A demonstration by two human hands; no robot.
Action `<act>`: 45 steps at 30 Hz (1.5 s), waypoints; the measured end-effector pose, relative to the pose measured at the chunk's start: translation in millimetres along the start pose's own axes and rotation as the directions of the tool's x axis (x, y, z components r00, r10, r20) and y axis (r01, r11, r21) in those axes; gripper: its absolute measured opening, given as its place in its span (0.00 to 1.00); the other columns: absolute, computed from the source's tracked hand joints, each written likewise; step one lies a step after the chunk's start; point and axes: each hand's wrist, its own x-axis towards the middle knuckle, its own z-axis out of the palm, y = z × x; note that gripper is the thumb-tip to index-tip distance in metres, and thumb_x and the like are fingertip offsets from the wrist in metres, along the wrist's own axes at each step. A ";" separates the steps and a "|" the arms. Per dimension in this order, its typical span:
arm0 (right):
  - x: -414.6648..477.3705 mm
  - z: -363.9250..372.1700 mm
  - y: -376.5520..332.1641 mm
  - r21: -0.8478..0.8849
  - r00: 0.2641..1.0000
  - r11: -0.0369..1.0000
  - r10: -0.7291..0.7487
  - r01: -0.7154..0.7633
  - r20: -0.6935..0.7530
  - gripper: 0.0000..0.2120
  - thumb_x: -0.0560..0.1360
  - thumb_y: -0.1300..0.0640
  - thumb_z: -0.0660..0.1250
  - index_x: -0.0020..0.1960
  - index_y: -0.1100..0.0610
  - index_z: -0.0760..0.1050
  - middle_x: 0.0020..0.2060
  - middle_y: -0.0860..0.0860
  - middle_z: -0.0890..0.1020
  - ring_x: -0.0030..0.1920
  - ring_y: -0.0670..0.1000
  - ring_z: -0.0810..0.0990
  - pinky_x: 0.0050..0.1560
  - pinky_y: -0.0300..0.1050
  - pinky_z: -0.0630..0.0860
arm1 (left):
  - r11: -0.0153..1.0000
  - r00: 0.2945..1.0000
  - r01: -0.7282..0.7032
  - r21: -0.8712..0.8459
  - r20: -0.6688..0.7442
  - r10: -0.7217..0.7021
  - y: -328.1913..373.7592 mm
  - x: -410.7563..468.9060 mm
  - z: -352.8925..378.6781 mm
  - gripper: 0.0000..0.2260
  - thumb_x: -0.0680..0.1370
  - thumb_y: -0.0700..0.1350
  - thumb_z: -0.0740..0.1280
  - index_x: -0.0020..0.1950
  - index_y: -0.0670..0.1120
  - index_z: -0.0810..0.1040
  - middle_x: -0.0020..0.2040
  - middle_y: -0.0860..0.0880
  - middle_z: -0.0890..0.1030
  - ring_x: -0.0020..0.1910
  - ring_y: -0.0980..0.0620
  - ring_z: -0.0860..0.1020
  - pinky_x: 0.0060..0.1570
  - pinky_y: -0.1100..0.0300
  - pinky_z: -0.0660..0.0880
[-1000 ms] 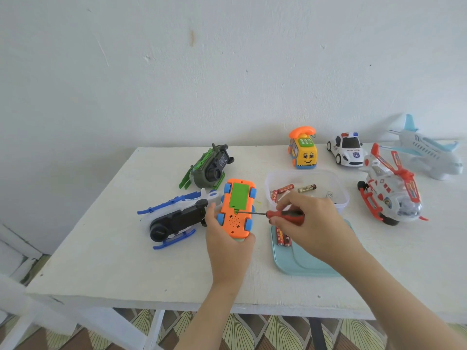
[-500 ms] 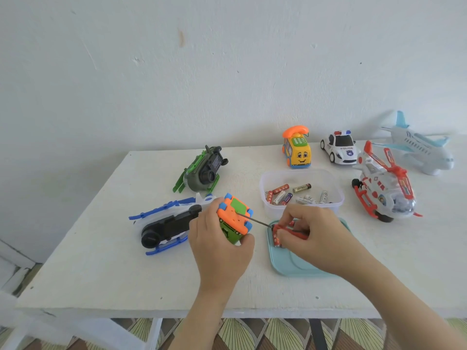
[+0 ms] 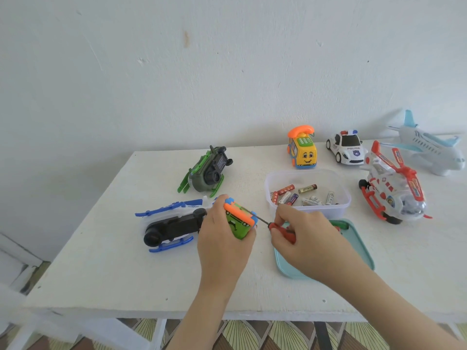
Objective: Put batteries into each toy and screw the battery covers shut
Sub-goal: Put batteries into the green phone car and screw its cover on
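Observation:
My left hand (image 3: 223, 245) grips a small orange and green toy car (image 3: 238, 219) with blue wheels, tilted on its side above the table. My right hand (image 3: 307, 238) holds a red-handled screwdriver (image 3: 281, 228) whose thin shaft points left to the car's underside. A clear tub (image 3: 307, 207) behind my right hand holds several loose batteries (image 3: 294, 194). A teal tray (image 3: 358, 243) lies under my right hand, mostly hidden.
A blue and black helicopter (image 3: 171, 223) lies left of my left hand, a green one (image 3: 207, 171) behind it. A yellow phone bus (image 3: 303, 151), police car (image 3: 347, 150), red and white helicopter (image 3: 391, 188) and white plane (image 3: 429, 147) stand at the back right of the white table (image 3: 101, 261).
My left hand lifted the orange car off the table and tipped it onto its side. My right hand slid down and right with the screwdriver, tip staying at the car.

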 end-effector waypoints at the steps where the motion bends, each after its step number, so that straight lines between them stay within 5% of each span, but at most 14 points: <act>1: -0.1 1.9 -2.1 -0.056 1.000 0.998 -0.012 0.011 -0.006 0.07 0.76 0.52 0.60 0.43 0.54 0.68 0.26 0.50 0.75 0.28 0.51 0.71 0.29 0.45 0.68 | 1.000 1.000 0.015 0.006 -0.018 -0.015 1.1 0.3 0.5 0.31 0.68 0.50 0.77 0.68 0.49 0.70 0.53 0.54 0.77 0.52 0.53 0.76 0.48 0.56 0.77; 7: 2.8 3.6 -0.6 -0.009 1.000 1.000 0.013 -0.013 0.012 0.05 0.76 0.52 0.62 0.43 0.53 0.69 0.23 0.48 0.72 0.25 0.49 0.67 0.26 0.40 0.64 | 1.000 1.000 0.016 -0.020 -0.017 -0.016 0.2 -0.1 -2.5 0.31 0.69 0.53 0.77 0.68 0.49 0.69 0.56 0.54 0.76 0.54 0.54 0.75 0.47 0.60 0.76; 13: 13.6 -18.1 1.7 0.267 0.982 0.951 0.124 -0.159 0.144 0.08 0.73 0.55 0.66 0.35 0.54 0.73 0.20 0.50 0.74 0.21 0.46 0.65 0.25 0.38 0.64 | 0.991 0.991 0.031 -0.127 0.134 -0.014 -9.5 7.4 -16.0 0.33 0.68 0.51 0.78 0.69 0.53 0.68 0.56 0.62 0.73 0.54 0.61 0.73 0.45 0.78 0.67; 20: 25.6 -36.6 1.3 0.250 0.958 0.941 0.171 -0.229 0.232 0.07 0.71 0.59 0.68 0.36 0.60 0.75 0.17 0.42 0.71 0.18 0.42 0.67 0.21 0.30 0.61 | 0.995 0.979 -0.061 -0.076 0.191 0.075 -14.6 5.8 -18.5 0.33 0.67 0.46 0.79 0.69 0.51 0.70 0.58 0.57 0.75 0.55 0.59 0.72 0.48 0.80 0.65; 25: 23.2 -34.3 -4.4 0.159 0.954 0.958 0.201 -0.238 0.222 0.07 0.71 0.57 0.67 0.35 0.55 0.74 0.18 0.45 0.72 0.18 0.43 0.67 0.24 0.35 0.65 | 0.989 0.982 -0.144 0.037 0.128 0.138 -9.2 2.2 -12.7 0.33 0.67 0.48 0.80 0.68 0.49 0.71 0.56 0.55 0.77 0.51 0.57 0.73 0.46 0.76 0.65; 31: 10.3 -18.6 -23.6 -0.065 0.989 0.989 0.134 -0.130 0.063 0.05 0.74 0.53 0.61 0.41 0.54 0.71 0.34 0.50 0.79 0.37 0.51 0.75 0.39 0.45 0.74 | 0.971 0.983 -0.170 0.166 -0.034 0.178 -4.8 1.0 4.4 0.31 0.63 0.47 0.81 0.63 0.42 0.75 0.48 0.47 0.81 0.45 0.47 0.80 0.40 0.58 0.76; 34: 5.7 -10.4 -30.1 -0.153 0.998 0.986 0.067 -0.067 -0.003 0.06 0.76 0.53 0.58 0.44 0.55 0.67 0.35 0.51 0.76 0.38 0.55 0.74 0.33 0.45 0.69 | 0.972 0.980 -0.158 0.176 -0.092 0.176 2.6 -0.3 7.2 0.28 0.66 0.50 0.76 0.62 0.39 0.76 0.48 0.44 0.81 0.45 0.45 0.81 0.40 0.54 0.79; 37: 5.5 -2.8 -29.9 -0.178 0.999 0.984 0.033 -0.031 0.005 0.06 0.76 0.54 0.57 0.42 0.55 0.64 0.33 0.51 0.73 0.35 0.55 0.71 0.28 0.44 0.60 | 0.973 0.980 -0.147 0.178 -0.104 0.167 7.2 -0.3 7.5 0.28 0.67 0.53 0.72 0.61 0.38 0.76 0.48 0.44 0.81 0.45 0.44 0.81 0.41 0.53 0.80; 45: 16.4 3.0 -14.6 -0.118 0.995 0.989 0.090 -0.094 -0.038 0.07 0.76 0.53 0.58 0.46 0.58 0.69 0.34 0.53 0.77 0.37 0.56 0.76 0.33 0.45 0.69 | 0.971 0.994 -0.079 0.227 -0.059 0.094 0.5 3.4 -0.3 0.33 0.61 0.52 0.81 0.62 0.44 0.75 0.51 0.46 0.78 0.49 0.45 0.76 0.45 0.60 0.69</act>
